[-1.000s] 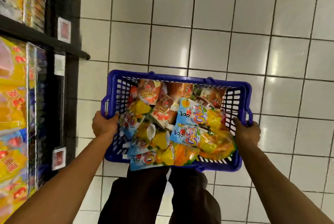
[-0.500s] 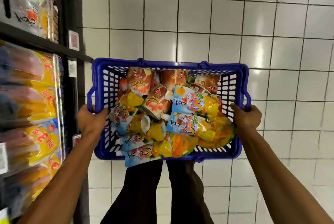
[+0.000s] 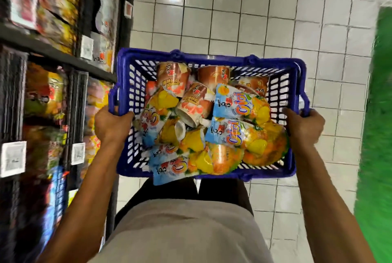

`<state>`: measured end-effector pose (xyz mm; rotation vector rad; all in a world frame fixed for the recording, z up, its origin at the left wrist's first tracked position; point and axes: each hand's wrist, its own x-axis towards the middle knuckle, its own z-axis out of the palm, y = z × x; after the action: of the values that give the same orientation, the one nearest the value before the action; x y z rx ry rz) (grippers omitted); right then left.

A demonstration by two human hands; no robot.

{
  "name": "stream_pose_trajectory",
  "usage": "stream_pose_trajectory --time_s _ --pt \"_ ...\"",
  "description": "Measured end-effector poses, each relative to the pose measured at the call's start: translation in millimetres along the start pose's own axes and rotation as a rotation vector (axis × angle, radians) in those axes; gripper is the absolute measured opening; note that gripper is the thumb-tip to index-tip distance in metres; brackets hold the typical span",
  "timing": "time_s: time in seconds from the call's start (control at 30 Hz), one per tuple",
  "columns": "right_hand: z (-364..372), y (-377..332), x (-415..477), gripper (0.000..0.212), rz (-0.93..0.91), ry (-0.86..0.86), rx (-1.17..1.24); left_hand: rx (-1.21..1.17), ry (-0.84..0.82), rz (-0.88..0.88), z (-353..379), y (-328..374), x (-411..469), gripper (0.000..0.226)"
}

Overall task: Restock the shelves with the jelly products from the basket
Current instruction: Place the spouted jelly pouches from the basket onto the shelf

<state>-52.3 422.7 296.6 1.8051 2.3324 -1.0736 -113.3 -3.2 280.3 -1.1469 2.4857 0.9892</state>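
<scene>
Blue slatted plastic basket [image 3: 212,57] carries jelly products. Blue-and-yellow plastic jelly bags [image 3: 235,101] bear orange lettering, roughly "Gigi", upside down to camera. Brown-and-orange jelly cups [image 3: 172,76] lie at far end, label text too small to read. One bag overhangs near rim. Left hand [image 3: 110,122] curled round left rim, right hand [image 3: 303,123] curled round right rim, arms stretched forward. Basket held above white tiled floor [image 3: 233,18]. Black store shelves [image 3: 53,54] just beside basket on left, packets blurred, white price tags [image 3: 12,158] unreadable. Blurred green surface [image 3: 377,135] at right edge.
</scene>
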Motion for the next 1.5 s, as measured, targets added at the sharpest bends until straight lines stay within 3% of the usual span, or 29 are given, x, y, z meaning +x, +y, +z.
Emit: stream_pose_trajectory --time_s 0.23,0.47,0.63,0.87,1.07,1.2,1.3,1.5 --pt "-13.5 -92.0 54.2 0.033 -0.053 -0.118 -0.013 0.046 0.101 -0.098 2.3 78.7 -13.8 0.039" --pt "-10.8 -206.6 123.2 0.028 -0.249 -0.249 -0.091 -0.108 0.182 -0.262 17.3 150.5 -17.2 0.045" --pt "16.1 -297.7 154.8 0.031 -0.357 -0.282 -0.165 -0.189 0.247 -0.361 28.6 191.7 -1.1 0.027" --pt "95.3 -429.5 175.7 0.025 -0.513 -0.357 -0.248 -0.287 0.285 -0.531 45.7 232.7 65.2 0.044" --pt "168.2 -534.9 181.9 0.024 -0.635 -0.495 -0.263 -0.397 0.407 -0.678 52.2 271.6 101.7 0.028" --pt "220.3 -590.6 187.1 0.037 -0.731 -0.592 -0.346 -0.441 0.501 -0.786 69.2 289.2 115.4 0.044" --pt "271.0 -623.8 191.8 0.038 -0.816 -0.677 -0.412 -0.498 0.572 -0.886 92.6 296.9 122.8 0.046" --pt "383.1 -645.6 201.0 0.025 -0.928 -0.8 -0.555 -0.634 0.623 -1.102 157.1 280.4 141.7 0.029"
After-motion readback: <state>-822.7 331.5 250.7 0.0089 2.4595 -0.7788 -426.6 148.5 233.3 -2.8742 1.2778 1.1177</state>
